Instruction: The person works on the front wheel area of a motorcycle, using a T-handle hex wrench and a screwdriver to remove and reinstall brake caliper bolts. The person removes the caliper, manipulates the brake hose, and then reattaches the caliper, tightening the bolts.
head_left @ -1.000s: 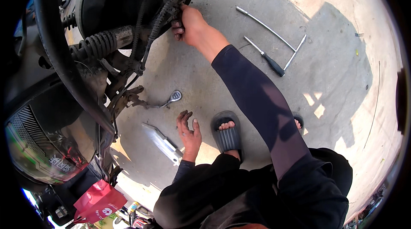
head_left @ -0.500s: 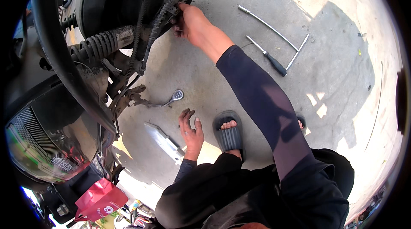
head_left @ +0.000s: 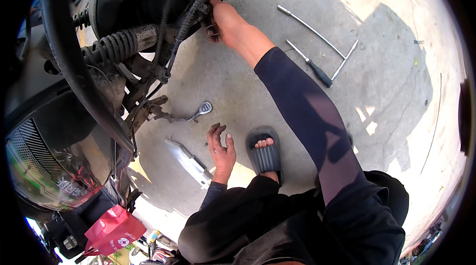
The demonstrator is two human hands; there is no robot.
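At the wheel end of a scooter, my right hand [head_left: 227, 23] reaches in beside a spiral-wrapped cable [head_left: 190, 17]. Its fingers are curled against dark parts there. What they grip is partly hidden by the hand and the cable. The black wheel [head_left: 105, 4] and a coil-spring shock absorber [head_left: 111, 48] lie to the left. My left hand [head_left: 222, 156] hangs open above the ground with nothing in it, its fingertips dark with grime. Close by on its left lies a long, flat silver piece [head_left: 184, 158].
Right of my right arm, a T-handle wrench [head_left: 316, 36] and a black-handled screwdriver [head_left: 318, 72] lie on concrete. A shiny lever with a rounded end [head_left: 204, 108] juts from the scooter. A red paper bag [head_left: 113, 226] hangs lower left. My sandalled foot [head_left: 264, 155] is between my arms.
My right hand has shifted slightly right and down, its lower fingers curled a little differently. My left hand keeps its open pose.
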